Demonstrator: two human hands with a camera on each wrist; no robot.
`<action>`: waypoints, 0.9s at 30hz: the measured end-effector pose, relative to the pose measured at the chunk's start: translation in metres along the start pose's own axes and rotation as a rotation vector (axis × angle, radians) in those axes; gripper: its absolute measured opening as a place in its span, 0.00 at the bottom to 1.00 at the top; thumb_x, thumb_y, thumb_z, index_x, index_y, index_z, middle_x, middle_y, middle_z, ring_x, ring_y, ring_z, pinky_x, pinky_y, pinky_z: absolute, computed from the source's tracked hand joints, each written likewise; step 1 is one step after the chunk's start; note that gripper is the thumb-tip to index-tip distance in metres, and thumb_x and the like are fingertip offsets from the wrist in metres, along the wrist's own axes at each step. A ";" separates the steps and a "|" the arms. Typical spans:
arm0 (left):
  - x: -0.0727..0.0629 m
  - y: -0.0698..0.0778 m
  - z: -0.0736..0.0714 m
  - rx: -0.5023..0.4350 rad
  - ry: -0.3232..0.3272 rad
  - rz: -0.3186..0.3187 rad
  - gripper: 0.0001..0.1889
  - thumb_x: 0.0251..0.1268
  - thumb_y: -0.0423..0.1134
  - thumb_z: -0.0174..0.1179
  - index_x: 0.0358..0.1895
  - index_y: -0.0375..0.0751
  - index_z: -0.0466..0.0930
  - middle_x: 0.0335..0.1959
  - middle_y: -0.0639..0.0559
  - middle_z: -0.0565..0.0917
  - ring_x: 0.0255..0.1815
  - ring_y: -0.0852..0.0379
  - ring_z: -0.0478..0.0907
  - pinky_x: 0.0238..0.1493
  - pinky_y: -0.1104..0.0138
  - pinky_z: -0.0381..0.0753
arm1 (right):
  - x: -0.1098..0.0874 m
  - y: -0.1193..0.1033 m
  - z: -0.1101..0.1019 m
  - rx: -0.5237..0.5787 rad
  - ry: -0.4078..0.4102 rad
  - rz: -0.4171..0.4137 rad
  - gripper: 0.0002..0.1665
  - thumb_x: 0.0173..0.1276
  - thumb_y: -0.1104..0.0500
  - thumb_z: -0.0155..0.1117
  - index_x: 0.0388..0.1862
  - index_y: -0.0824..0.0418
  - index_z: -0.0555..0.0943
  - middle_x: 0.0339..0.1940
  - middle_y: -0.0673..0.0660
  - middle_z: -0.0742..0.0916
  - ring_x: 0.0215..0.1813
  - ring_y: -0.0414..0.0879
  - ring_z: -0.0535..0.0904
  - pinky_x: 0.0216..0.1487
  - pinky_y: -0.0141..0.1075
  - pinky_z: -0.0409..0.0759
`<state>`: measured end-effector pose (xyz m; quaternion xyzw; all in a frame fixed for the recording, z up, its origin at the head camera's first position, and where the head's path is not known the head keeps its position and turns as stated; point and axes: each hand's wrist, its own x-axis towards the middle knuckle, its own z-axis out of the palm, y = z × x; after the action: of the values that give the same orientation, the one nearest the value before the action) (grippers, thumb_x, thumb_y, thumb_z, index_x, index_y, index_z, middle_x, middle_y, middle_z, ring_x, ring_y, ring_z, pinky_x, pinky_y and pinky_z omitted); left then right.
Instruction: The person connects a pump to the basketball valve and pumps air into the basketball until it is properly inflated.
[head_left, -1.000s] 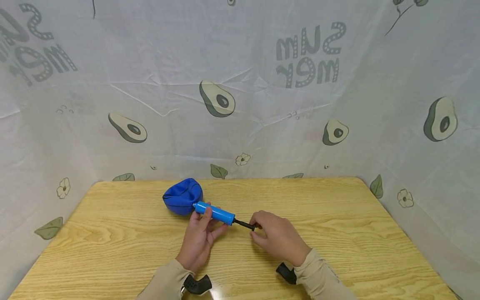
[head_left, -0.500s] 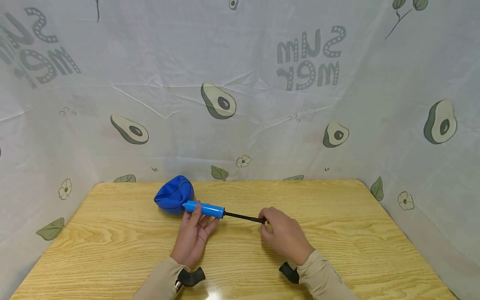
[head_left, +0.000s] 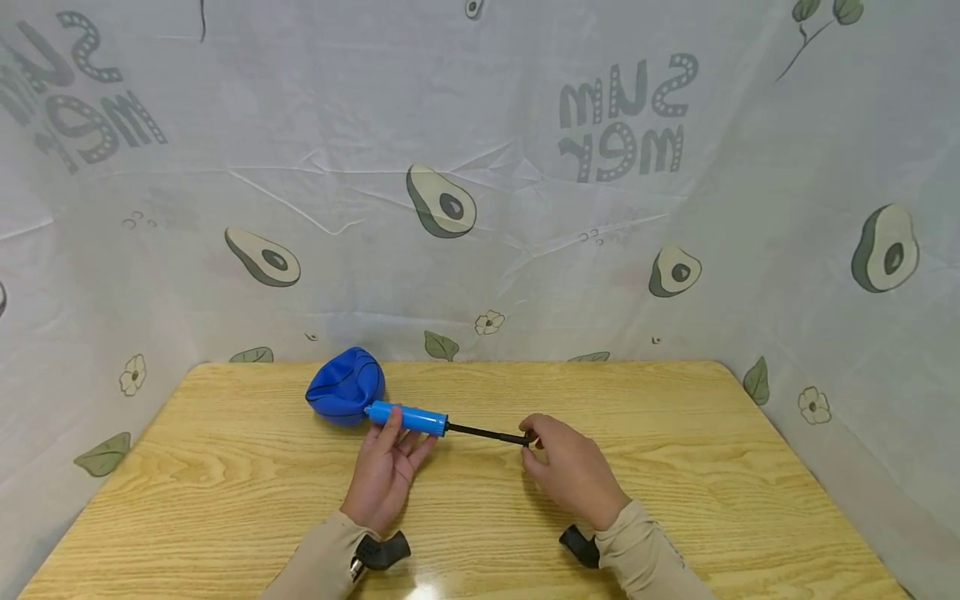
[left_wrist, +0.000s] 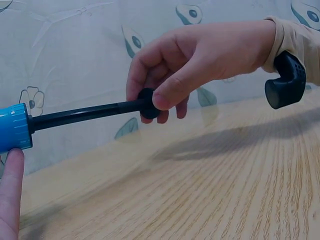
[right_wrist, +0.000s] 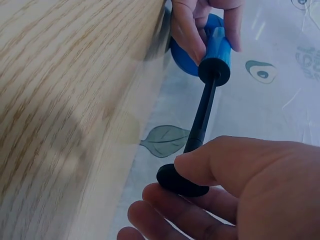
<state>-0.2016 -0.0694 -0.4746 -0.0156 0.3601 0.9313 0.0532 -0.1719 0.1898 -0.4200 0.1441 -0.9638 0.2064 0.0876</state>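
Note:
A blue hand pump (head_left: 408, 418) is held by my left hand (head_left: 382, 479), thumb on top of the barrel and fingers beneath it. Its tip meets a slack, dented blue ball (head_left: 345, 387) with black lines. The black plunger rod (head_left: 483, 432) stands drawn far out of the barrel. My right hand (head_left: 570, 467) pinches the rod's end, and in the right wrist view the thumb presses on the round black handle (right_wrist: 177, 180) with fingers under it. In the left wrist view, one left fingertip touches the barrel's end cap (left_wrist: 22, 127).
The pump and both hands are over a wooden table (head_left: 675, 417). A whitish curtain (head_left: 360, 250) printed with avocados and leaves hangs behind and at both sides. A black device (head_left: 382, 552) sits at the left wrist, another black device (head_left: 579, 546) at the right.
My right hand has moved right, drawing the plunger rod much farther out. My left hand, the pump barrel and the ball have shifted a little left. In the last half second little moved.

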 end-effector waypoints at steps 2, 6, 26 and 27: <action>0.001 0.000 -0.001 -0.007 0.004 -0.005 0.15 0.84 0.47 0.49 0.62 0.47 0.59 0.55 0.52 0.74 0.60 0.57 0.79 0.69 0.55 0.78 | 0.000 0.000 0.000 -0.013 0.006 -0.012 0.15 0.72 0.59 0.71 0.55 0.60 0.83 0.47 0.52 0.88 0.44 0.45 0.85 0.36 0.38 0.83; 0.001 0.000 0.000 -0.007 0.009 -0.007 0.14 0.84 0.47 0.48 0.61 0.48 0.60 0.54 0.52 0.75 0.60 0.58 0.79 0.69 0.56 0.78 | 0.000 0.000 -0.001 -0.043 0.027 -0.049 0.15 0.71 0.59 0.72 0.54 0.60 0.84 0.45 0.51 0.88 0.43 0.43 0.85 0.37 0.38 0.84; -0.006 -0.010 0.009 0.085 -0.025 -0.061 0.16 0.85 0.46 0.49 0.63 0.46 0.57 0.55 0.48 0.72 0.57 0.56 0.80 0.66 0.55 0.80 | 0.000 -0.007 0.002 -0.050 0.000 -0.241 0.11 0.68 0.57 0.75 0.48 0.52 0.86 0.38 0.46 0.86 0.38 0.40 0.82 0.34 0.32 0.82; -0.007 -0.012 0.010 0.090 -0.027 -0.069 0.16 0.85 0.46 0.49 0.63 0.45 0.57 0.55 0.48 0.72 0.57 0.56 0.80 0.66 0.55 0.80 | -0.001 -0.007 0.002 -0.050 -0.002 -0.250 0.11 0.68 0.57 0.76 0.48 0.52 0.86 0.38 0.46 0.86 0.38 0.40 0.83 0.34 0.32 0.82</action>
<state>-0.1935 -0.0548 -0.4746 -0.0130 0.4001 0.9119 0.0906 -0.1694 0.1829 -0.4195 0.2610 -0.9433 0.1698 0.1150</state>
